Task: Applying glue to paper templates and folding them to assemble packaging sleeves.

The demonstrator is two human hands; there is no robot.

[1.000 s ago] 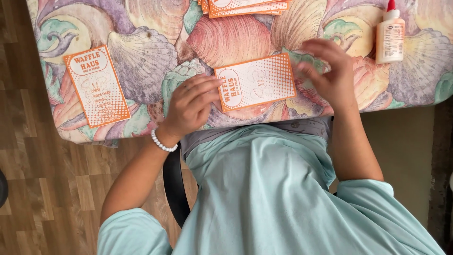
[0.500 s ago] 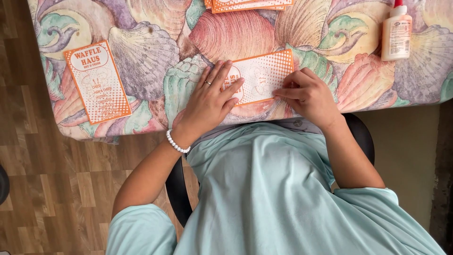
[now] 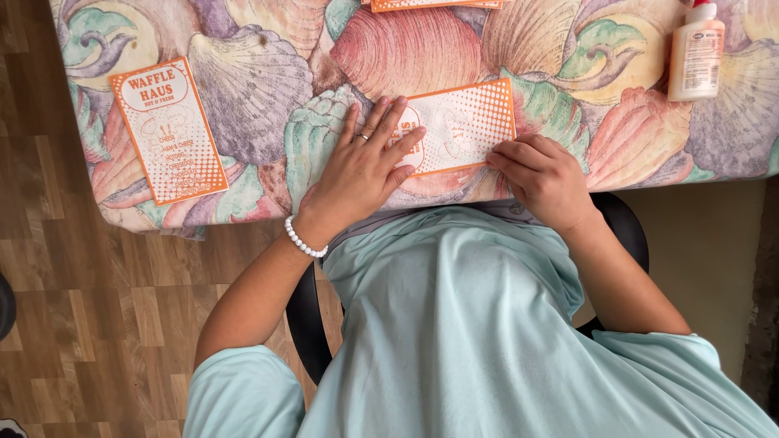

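An orange-and-white printed card (image 3: pixel 465 122) lies flat near the table's front edge. My left hand (image 3: pixel 363 168), with a ring and a white bead bracelet, lies palm down on the card's left end, fingers spread. My right hand (image 3: pixel 545 177) presses its curled fingertips on the card's lower right corner. Neither hand lifts the card.
A second orange card (image 3: pixel 169 128) lies at the table's left. A stack of orange cards (image 3: pixel 434 4) shows at the top edge. A glue bottle with a red cap (image 3: pixel 695 52) lies at the right. The table wears a shell-patterned cloth (image 3: pixel 260 73); wooden floor is at the left.
My left hand slid up from the table's edge onto the card's left end. My right hand came down from above the card to press its lower right corner.
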